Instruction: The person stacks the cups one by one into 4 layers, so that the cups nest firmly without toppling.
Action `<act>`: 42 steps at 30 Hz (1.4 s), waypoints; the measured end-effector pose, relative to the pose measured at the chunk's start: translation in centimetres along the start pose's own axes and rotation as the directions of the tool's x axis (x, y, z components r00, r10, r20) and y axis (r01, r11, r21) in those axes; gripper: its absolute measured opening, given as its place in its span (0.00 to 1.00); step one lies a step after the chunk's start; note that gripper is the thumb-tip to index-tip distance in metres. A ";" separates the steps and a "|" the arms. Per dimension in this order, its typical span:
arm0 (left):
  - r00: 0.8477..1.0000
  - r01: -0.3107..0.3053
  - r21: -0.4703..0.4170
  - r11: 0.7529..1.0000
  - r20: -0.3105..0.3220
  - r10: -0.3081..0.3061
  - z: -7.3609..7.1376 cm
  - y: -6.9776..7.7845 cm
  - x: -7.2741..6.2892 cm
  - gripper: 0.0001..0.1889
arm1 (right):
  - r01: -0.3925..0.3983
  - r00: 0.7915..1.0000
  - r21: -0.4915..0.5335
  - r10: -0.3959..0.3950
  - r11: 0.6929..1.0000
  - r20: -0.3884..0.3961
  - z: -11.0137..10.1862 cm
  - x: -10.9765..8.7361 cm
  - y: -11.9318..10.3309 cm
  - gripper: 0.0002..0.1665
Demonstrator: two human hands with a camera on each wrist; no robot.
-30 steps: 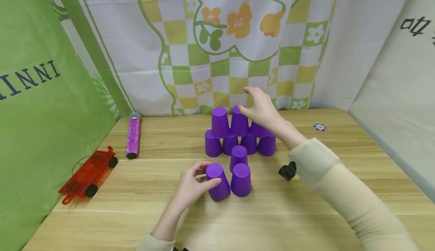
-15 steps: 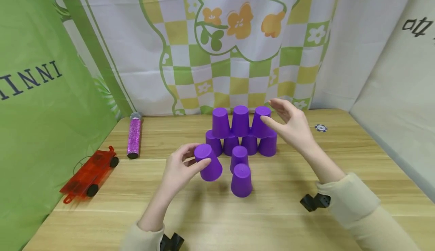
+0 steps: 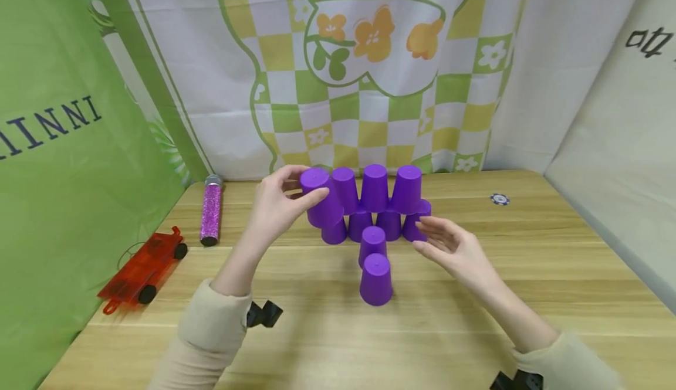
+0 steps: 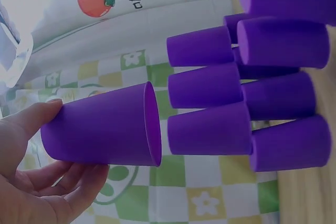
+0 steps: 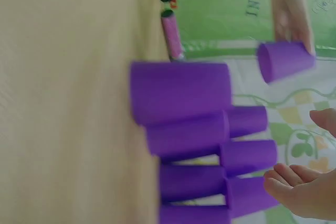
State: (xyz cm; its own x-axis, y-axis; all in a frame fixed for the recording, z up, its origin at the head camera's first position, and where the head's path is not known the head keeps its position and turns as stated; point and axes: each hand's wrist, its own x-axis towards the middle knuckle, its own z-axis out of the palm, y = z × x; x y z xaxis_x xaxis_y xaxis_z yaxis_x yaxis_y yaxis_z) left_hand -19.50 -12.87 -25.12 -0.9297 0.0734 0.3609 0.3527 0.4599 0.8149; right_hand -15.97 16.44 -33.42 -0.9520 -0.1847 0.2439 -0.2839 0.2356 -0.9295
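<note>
One purple cup [image 3: 320, 196] is held upside down in the air by the left hand [image 3: 274, 207], its fingers and thumb curled round the closed top; it is carried at the left end of the cup stack [image 3: 377, 205], level with the upper row. The stack is set on the wooden table [image 3: 528, 249]: a bottom row with three cups on top. Two more cups [image 3: 375, 267] are stood just in front of the stack. The right hand [image 3: 449, 248] is kept spread and empty, fingers relaxed, near the stack's right end. Left of the stack, a glitter tube [image 3: 209, 213] and a red toy car [image 3: 141, 267] are seen.
</note>
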 end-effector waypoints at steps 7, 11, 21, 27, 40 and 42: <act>0.999 0.030 0.051 0.998 0.011 -0.030 0.2 1.3 2.8 0.26 | -0.036 0.998 -0.040 0.038 0.999 0.047 2.0 -1.1 1.8 0.30; 0.999 0.040 0.068 0.997 0.015 -0.041 0.6 1.5 4.2 0.27 | -0.041 0.996 -0.040 0.044 0.998 0.074 3.1 -1.4 2.8 0.32; 0.999 0.023 0.065 0.998 0.035 -0.025 1.5 2.6 7.6 0.27 | -0.037 0.990 -0.035 0.041 0.999 0.138 5.0 -1.2 3.6 0.34; 0.999 0.032 0.084 0.996 0.012 -0.033 2.6 2.9 9.2 0.27 | -0.059 0.987 -0.042 0.064 0.997 0.146 5.4 -1.0 3.7 0.35; 0.999 0.034 0.103 0.994 0.002 -0.034 5.4 2.5 10.4 0.26 | -0.062 0.988 -0.047 0.068 0.997 0.138 5.8 -0.6 4.1 0.32; 0.999 0.041 0.102 0.994 0.002 -0.041 5.6 2.4 10.3 0.26 | -0.059 0.988 -0.050 0.065 0.997 0.139 5.9 -0.5 4.1 0.31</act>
State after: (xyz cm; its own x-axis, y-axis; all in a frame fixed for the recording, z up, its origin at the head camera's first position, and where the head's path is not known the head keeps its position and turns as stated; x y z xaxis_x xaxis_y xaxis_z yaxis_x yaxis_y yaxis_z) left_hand -28.85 -6.07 -21.91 -0.9436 0.0558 0.3265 0.3018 0.5505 0.7784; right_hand -15.95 11.90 -39.02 -0.9432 -0.3003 0.1421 -0.2329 0.2930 -0.9273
